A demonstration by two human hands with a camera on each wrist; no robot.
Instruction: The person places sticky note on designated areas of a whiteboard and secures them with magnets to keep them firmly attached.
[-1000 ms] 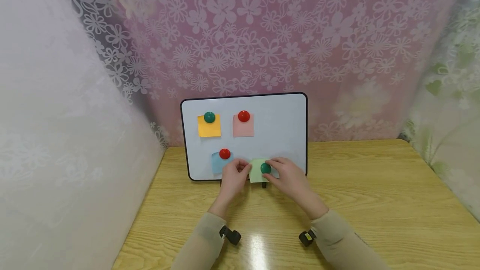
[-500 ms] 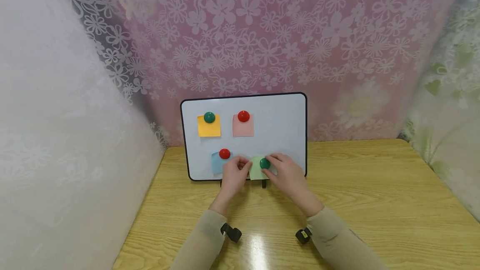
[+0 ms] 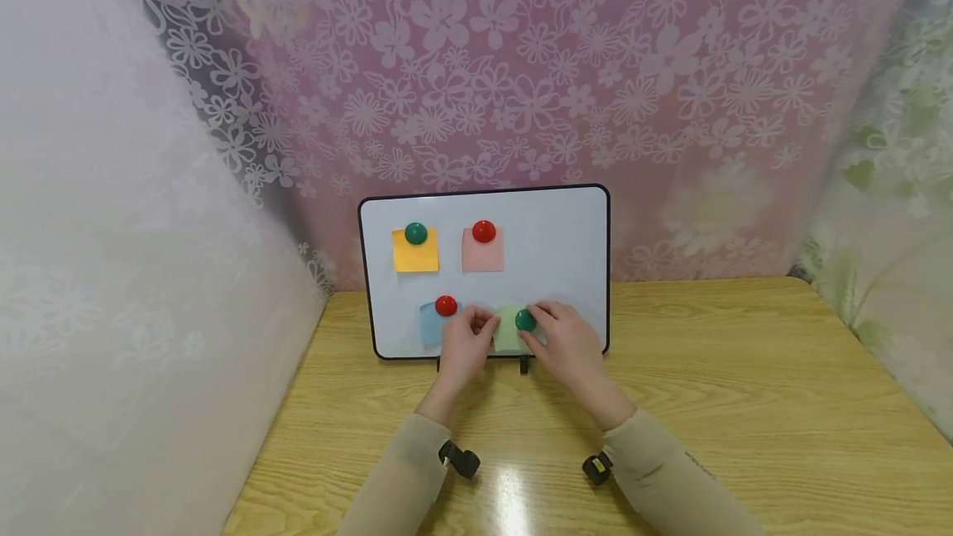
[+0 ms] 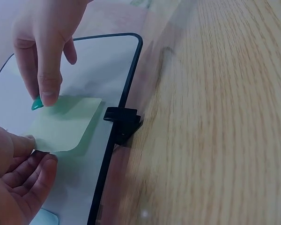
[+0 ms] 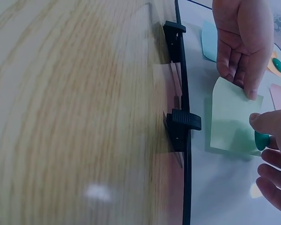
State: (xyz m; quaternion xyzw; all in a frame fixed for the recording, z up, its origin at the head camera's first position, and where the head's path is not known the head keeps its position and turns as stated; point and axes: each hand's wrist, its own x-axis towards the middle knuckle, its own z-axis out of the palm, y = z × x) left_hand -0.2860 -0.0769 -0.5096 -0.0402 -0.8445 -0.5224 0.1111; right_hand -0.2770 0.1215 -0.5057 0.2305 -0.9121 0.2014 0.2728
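A green sticky note (image 3: 510, 336) lies against the lower part of the whiteboard (image 3: 558, 246), its free edge standing slightly off the surface in the wrist views. My left hand (image 3: 467, 344) pinches the note's left edge between thumb and fingers. With thumb and forefinger my right hand (image 3: 569, 346) holds a round green magnet (image 3: 525, 320) over the note's right part; whether it touches the board cannot be told. Left of the note hangs a blue sticky note (image 3: 432, 326) under a red magnet (image 3: 446, 306), partly hidden by my left hand.
Higher on the board are an orange note (image 3: 415, 256) with a green magnet (image 3: 416, 233) and a pink note (image 3: 482, 256) with a red magnet (image 3: 484, 231). Black stand clips (image 5: 185, 120) grip the board's lower edge. The wooden table (image 3: 715, 387) stretches out in front.
The green note and its magnet have moved up a little on the board, with my right hand rising and shifting slightly left. My left hand has barely moved.
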